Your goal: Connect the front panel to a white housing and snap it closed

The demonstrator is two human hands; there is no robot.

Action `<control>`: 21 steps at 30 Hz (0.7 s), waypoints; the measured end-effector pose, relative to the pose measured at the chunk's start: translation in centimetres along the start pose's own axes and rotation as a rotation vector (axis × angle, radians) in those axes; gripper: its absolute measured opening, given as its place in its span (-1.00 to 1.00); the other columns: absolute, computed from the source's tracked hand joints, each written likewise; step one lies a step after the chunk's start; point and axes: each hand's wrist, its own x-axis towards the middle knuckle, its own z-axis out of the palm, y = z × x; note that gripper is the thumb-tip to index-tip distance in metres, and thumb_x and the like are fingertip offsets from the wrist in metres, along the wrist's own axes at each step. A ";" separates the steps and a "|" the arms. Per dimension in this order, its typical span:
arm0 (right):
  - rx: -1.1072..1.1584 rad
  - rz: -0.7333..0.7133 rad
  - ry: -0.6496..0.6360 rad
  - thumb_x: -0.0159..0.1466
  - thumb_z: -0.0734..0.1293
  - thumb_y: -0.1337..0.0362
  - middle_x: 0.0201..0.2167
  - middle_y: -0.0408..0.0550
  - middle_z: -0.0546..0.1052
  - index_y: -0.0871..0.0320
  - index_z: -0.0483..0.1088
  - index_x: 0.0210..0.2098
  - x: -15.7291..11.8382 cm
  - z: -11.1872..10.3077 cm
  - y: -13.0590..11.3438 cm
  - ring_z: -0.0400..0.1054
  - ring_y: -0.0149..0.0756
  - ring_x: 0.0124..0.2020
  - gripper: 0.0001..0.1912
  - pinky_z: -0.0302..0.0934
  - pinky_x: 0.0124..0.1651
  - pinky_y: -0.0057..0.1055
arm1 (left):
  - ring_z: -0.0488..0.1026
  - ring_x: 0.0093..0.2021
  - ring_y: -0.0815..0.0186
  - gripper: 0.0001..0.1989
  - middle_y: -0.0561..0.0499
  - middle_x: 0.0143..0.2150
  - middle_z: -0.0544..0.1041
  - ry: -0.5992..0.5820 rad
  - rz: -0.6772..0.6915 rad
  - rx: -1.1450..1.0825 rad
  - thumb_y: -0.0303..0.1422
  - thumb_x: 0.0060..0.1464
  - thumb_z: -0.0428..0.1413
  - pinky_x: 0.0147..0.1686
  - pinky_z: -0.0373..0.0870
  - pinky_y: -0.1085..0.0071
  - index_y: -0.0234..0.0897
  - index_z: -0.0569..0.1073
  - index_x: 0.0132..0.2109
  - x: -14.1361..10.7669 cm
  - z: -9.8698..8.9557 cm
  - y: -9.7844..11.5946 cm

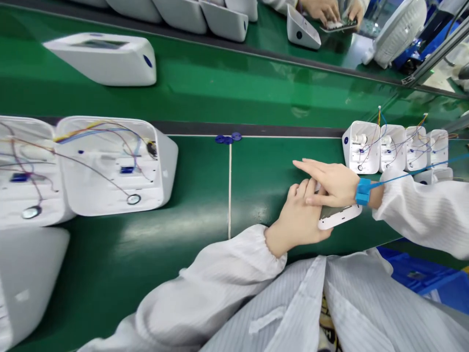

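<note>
A flat white panel (339, 215) with a dark face lies on the green mat near the front edge. My left hand (298, 220) lies over its left part, gripping it. My right hand (330, 182), with a blue wrist strap (363, 191) and blue cord, rests on top of the left hand and the panel, fingers stretched out flat to the left. Most of the panel is hidden under both hands.
Two open white housings with coloured wires (113, 164) sit at the left. A row of several small wired housings (397, 146) stands at the right. A closed white unit (104, 58) rides the belt. Blue discs (227, 139) lie by the belt edge. Another person's hands (330, 12) work opposite.
</note>
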 end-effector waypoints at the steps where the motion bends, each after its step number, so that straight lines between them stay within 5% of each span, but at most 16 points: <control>1: 0.005 0.003 0.002 0.32 0.12 -0.24 0.35 0.22 0.17 0.15 -0.13 0.42 0.0 0.0 0.0 0.00 0.07 0.39 -0.12 0.18 0.20 0.09 | 0.22 0.14 -0.18 -0.22 -0.35 0.14 0.31 0.002 0.010 -0.011 -0.04 -0.05 0.10 0.04 0.17 -0.01 -0.41 0.19 0.24 0.0 0.1 -0.1; 5: 0.123 0.038 0.180 0.34 0.17 -0.15 0.27 0.15 0.31 0.11 0.11 0.33 -0.2 0.0 0.2 0.19 0.02 0.29 -0.29 0.19 0.22 0.04 | 0.19 0.19 -0.22 -0.07 -0.39 0.23 0.24 0.018 0.023 -0.064 -0.04 -0.12 0.15 0.10 0.14 -0.05 -0.41 0.06 0.31 0.0 0.5 -0.3; 10: 0.476 0.270 0.719 0.34 0.20 -0.06 0.16 0.12 0.39 0.07 0.22 0.20 -2.2 0.9 0.8 0.31 -0.05 0.19 -0.47 0.24 0.19 -0.03 | 0.23 0.18 -0.22 0.04 -0.43 0.25 0.23 0.037 0.058 -0.019 -0.03 -0.16 0.18 0.10 0.15 -0.04 -0.45 -0.02 0.37 -0.5 0.2 -0.7; 12: 0.665 0.332 0.705 0.32 0.24 -0.05 0.21 0.11 0.34 0.05 0.21 0.21 -3.8 1.5 0.6 0.30 -0.05 0.19 -0.45 0.25 0.18 -0.05 | 0.21 0.21 -0.23 0.01 -0.42 0.28 0.22 0.086 0.132 0.028 -0.04 -0.12 0.16 0.12 0.13 -0.05 -0.43 -0.01 0.38 -0.8 -0.1 -1.3; 16: 0.867 0.321 0.374 0.25 0.33 -0.05 0.21 0.07 0.35 0.01 0.06 0.33 -6.7 2.3 -0.8 0.36 -0.04 0.10 -0.25 0.28 0.13 -0.06 | 0.22 0.26 -0.20 -0.16 -0.32 0.33 0.23 0.179 0.276 0.111 -0.04 0.04 0.08 0.18 0.08 -0.09 -0.25 0.04 0.39 -1.3 -0.5 -3.1; 21: 0.721 0.311 0.638 0.25 0.32 -0.07 0.23 0.10 0.31 0.03 0.07 0.32 -5.6 3.5 -1.4 0.28 0.01 0.17 -0.26 0.20 0.20 -0.04 | 0.12 0.36 -0.23 -0.21 -0.33 0.35 0.22 0.329 0.152 0.166 -0.04 0.10 0.09 0.30 -0.15 -0.26 -0.21 0.06 0.38 -0.8 -0.1 -4.8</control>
